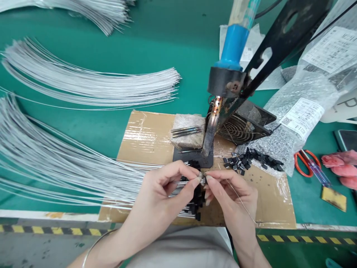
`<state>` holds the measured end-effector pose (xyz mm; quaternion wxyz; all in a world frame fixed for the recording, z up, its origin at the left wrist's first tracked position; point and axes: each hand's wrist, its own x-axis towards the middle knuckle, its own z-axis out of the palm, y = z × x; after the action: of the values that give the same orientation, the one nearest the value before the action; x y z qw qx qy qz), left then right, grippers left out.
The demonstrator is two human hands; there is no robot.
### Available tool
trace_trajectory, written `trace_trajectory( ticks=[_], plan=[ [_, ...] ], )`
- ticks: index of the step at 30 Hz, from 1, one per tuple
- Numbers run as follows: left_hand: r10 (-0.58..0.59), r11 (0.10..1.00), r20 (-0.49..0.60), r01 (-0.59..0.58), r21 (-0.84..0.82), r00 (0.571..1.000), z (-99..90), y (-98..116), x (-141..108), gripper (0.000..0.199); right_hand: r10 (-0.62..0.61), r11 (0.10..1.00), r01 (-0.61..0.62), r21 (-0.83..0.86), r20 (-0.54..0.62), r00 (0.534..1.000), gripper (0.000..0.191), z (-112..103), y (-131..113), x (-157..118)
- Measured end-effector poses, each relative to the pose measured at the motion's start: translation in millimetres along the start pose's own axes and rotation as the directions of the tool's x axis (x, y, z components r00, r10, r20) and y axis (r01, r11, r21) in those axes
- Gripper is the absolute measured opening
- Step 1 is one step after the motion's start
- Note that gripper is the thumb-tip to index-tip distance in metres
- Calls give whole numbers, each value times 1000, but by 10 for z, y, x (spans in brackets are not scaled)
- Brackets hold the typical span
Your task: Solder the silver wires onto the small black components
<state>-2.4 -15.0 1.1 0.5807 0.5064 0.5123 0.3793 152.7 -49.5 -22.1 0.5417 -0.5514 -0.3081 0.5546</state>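
Observation:
Fingertips of my left hand [170, 197] and my right hand [234, 197] meet in a pinch over the cardboard. Between them is a small connector [203, 180], silvery and dark, mostly covered by the fingers. A thin wire [240, 199], like solder, runs across my right hand and trails toward the cardboard's front edge. Under and behind my left hand lies a bundle of thin grey cables [111, 178], with black connectors [197, 201] at their right ends. Loose black connectors [245, 160] are heaped beyond my right hand.
A soldering iron [214, 115] in a black stand points down just beyond my hands. Behind it are a small fan [237, 128] and a pad with metal tips [189, 123]. More cable bundles [92, 82] lie left; bubble-wrap bags [304, 96] and scissors [297, 165] lie right.

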Motion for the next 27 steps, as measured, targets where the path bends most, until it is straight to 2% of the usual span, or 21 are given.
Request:
trace_trajectory(
  ticks=[8, 12, 16, 19, 22, 27],
  plan=[
    [-14, 999, -12, 14, 42, 1000, 4, 76, 21, 16, -32, 999, 31, -29, -14, 999, 4, 0, 8, -3],
    [-10, 996, -37, 13, 87, 999, 14, 81, 44, 15, -65, 992, 60, -112, -40, 997, 1, 16, 5, 0],
    [-11, 993, -48, 17, 117, 999, 32, 71, 62, 14, -179, 954, 167, -250, -26, 984, 24, 12, -25, -29],
    [-22, 990, -62, 31, 135, 998, 47, 77, 95, 12, -199, 933, 181, -312, -28, 980, 34, 13, -50, -71],
    [-36, 987, -73, 47, 153, 997, 53, 91, 142, 11, -194, 912, 167, -374, -37, 980, 30, 13, -53, -93],
    [-36, 984, -89, 51, 173, 995, 33, 103, 198, 11, -319, 839, 288, -462, 12, 948, 11, -42, -24, -46]
  ],
)
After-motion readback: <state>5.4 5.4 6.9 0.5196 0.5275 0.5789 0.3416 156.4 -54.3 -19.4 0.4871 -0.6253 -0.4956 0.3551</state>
